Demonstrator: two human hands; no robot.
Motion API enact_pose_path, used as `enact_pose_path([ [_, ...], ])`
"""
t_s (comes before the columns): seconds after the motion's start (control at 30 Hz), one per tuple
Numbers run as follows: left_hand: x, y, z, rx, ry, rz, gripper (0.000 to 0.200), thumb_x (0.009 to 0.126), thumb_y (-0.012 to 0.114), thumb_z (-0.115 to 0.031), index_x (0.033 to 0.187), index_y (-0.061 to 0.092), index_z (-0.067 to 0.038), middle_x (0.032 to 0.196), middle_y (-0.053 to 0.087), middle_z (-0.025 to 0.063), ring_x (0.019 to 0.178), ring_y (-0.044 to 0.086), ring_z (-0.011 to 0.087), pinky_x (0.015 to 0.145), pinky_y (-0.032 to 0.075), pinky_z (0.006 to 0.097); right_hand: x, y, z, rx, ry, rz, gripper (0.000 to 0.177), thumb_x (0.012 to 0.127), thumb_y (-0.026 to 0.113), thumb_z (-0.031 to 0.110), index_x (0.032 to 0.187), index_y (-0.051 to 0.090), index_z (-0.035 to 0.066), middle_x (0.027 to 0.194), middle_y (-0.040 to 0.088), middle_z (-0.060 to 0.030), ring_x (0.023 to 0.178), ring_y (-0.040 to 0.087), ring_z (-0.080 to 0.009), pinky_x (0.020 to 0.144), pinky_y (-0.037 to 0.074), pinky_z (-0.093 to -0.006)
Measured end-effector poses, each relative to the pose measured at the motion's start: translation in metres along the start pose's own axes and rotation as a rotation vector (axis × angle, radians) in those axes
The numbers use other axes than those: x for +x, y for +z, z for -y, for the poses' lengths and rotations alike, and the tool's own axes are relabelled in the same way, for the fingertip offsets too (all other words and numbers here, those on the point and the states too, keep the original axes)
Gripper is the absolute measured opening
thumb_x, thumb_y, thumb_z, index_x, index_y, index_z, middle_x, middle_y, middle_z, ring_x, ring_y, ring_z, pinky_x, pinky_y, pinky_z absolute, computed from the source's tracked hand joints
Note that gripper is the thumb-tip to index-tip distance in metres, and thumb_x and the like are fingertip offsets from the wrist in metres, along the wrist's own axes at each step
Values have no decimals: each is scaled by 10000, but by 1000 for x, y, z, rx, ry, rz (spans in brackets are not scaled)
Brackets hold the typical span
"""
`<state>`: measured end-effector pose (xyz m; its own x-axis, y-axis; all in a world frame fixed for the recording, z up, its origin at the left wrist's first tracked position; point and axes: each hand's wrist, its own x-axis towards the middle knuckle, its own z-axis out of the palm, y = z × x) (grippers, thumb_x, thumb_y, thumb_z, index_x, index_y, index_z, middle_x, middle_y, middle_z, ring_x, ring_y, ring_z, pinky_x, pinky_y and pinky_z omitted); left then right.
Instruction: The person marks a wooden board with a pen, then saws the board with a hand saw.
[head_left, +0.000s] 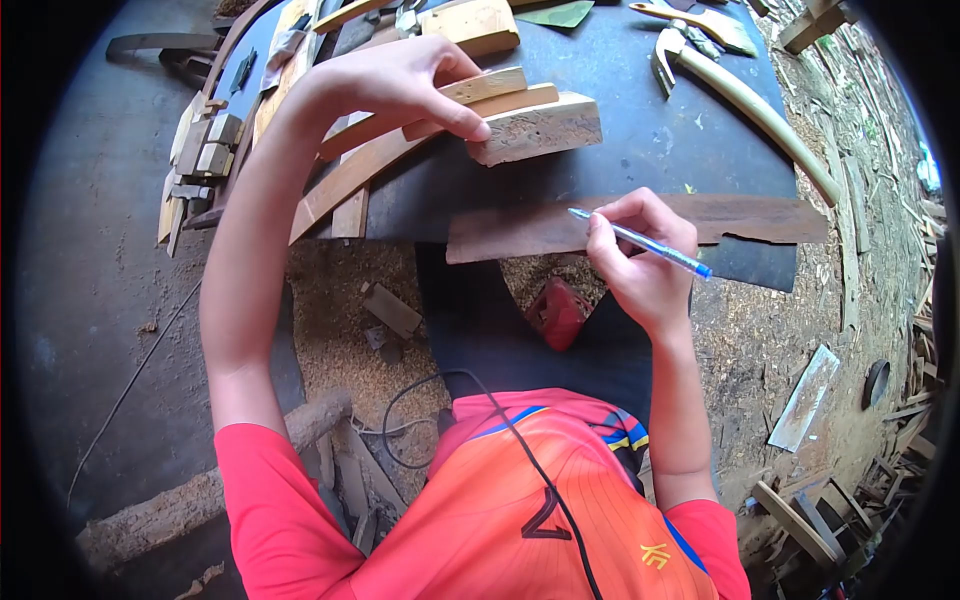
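Observation:
A blue-and-clear ballpoint pen (655, 248) is pinched in my right hand (648, 262), its tip pointing left over a thin dark brown board (515, 230). That board lies along the near edge of the table, partly sticking out over it. My left hand (420, 82) reaches over from the left, its thumb pressed against the left end of a rough wooden block (545, 128). Its other fingers bend behind the wood and are partly hidden. Narrow wooden strips (490, 102) stand next to the block, under this hand.
A hammer (750, 105) with a long pale handle and a brush (715, 25) lie at the table's far right. More wood pieces (470, 25) sit at the back. Small blocks (215, 145) stand left. A dark cable (500, 410) crosses my shirt; wood shavings cover the floor.

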<state>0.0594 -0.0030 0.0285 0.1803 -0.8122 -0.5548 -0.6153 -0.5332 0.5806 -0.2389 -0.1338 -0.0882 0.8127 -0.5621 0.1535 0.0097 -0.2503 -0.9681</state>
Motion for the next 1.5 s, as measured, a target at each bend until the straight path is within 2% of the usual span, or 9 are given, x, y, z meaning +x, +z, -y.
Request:
enact_pose_path([
  [0.17, -31, 14, 17, -22, 29, -15, 584, 798, 906, -449, 1147, 810, 10, 915, 775, 42, 811, 685, 106, 729, 548, 291, -1, -2, -2, 16, 16, 41, 90, 896, 796, 31, 848, 724, 5, 680, 741, -29, 604, 692, -56, 575, 529, -242],
  [0.3, -36, 17, 22, -62, 3, 36, 621, 769, 914, -328, 1215, 766, 78, 964, 780, 95, 732, 698, 110, 664, 580, 284, -1, -3, -1, -22, 11, 63, 92, 887, 798, 33, 839, 722, 10, 669, 732, -25, 594, 683, -59, 574, 522, -241],
  [0.63, -30, 15, 37, -77, 76, 29, 571, 792, 917, -320, 1164, 773, 89, 947, 793, 86, 759, 709, 98, 650, 582, 278, -3, -13, -13, -65, -221, 194, 108, 778, 771, -14, 778, 671, 27, 683, 699, -55, 586, 677, -122, 574, 506, -262],
  [0.77, -28, 14, 47, -42, 42, -5, 729, 789, 937, -341, 1320, 698, 97, 1140, 753, 133, 859, 724, 133, 686, 606, 294, -3, -15, -16, -15, -244, 204, 138, 747, 735, -39, 747, 611, 23, 669, 662, -61, 561, 628, -136, 549, 468, -271],
  [0.9, -29, 9, 35, -61, -72, 71, 842, 770, 951, -377, 1396, 645, 97, 1255, 710, 172, 1021, 726, 189, 780, 627, 323, -2, -12, -16, 11, -228, 177, 152, 744, 730, -49, 757, 593, 17, 663, 649, -62, 552, 605, -125, 538, 450, -262],
  [0.93, -28, 9, 38, -33, -52, 63, 863, 762, 954, -400, 1392, 642, 102, 1268, 706, 181, 1109, 712, 213, 869, 618, 345, -2, -12, -16, 8, -209, 173, 153, 751, 731, -50, 763, 595, 18, 667, 652, -61, 550, 605, -119, 535, 450, -257],
  [1.1, -28, 11, 45, 18, -87, 25, 906, 752, 954, -427, 1412, 623, 98, 1318, 666, 191, 1271, 656, 272, 1133, 487, 401, -1, -5, -10, -5, -100, 110, 159, 779, 739, -52, 783, 598, 22, 689, 672, -60, 547, 609, -96, 530, 458, -236],
  [1.33, -40, 22, 69, -8, -17, -137, 927, 744, 947, -430, 1434, 610, 88, 1331, 639, 187, 1341, 622, 307, 1197, 442, 439, 0, -2, -12, -89, -163, 87, 169, 779, 743, -54, 790, 593, 23, 692, 676, -70, 550, 621, -110, 539, 472, -242],
  [1.5, -41, 21, 72, 8, 7, -106, 911, 743, 936, -392, 1446, 604, 84, 1364, 634, 196, 1360, 615, 326, 1203, 440, 447, 1, -9, -6, -134, -143, 207, 134, 889, 677, -93, 856, 572, -15, 764, 670, -123, 634, 661, -143, 610, 543, -251],
])
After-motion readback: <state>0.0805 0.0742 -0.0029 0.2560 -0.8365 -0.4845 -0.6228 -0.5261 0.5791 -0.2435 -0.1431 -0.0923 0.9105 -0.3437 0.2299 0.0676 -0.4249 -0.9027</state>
